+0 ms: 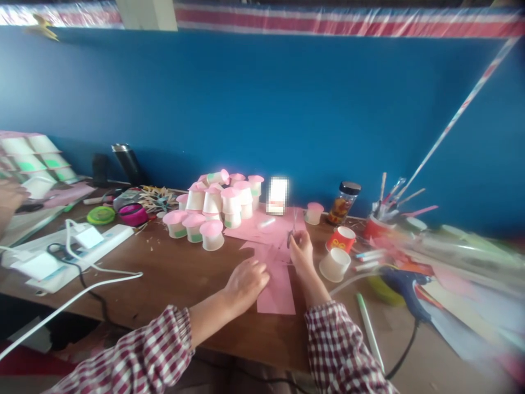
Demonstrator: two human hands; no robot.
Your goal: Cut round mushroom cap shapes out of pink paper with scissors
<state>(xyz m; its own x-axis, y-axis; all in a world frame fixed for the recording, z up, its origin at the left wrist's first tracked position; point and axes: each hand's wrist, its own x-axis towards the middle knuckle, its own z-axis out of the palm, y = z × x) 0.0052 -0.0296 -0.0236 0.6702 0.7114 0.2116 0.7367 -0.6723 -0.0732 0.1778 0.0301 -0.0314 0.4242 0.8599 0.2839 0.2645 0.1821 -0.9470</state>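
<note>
My right hand (302, 253) is closed around a pair of scissors (292, 232), whose blades point up and away from me. Beneath both hands lies pink paper (279, 298), one strip of it reaching toward me. On its left edge rests my left hand (248, 280), fingers curled down onto the sheet; the fingertips are partly hidden. A larger pink sheet (246, 232) lies behind, with a small whitish cylinder (266, 222) on it. White paper cups (212, 201) topped with pink paper are piled left of the sheet. One more such cup (314, 214) stands to the right.
A red cup (341, 239) and a plain white cup (335, 265) stand beside my right forearm. Farther right are a jar (344, 202), a glue gun (404, 287) and a green-capped pen (369, 328). A power strip (82, 257) lies left. Another person's hand (10, 202) shows at the left edge.
</note>
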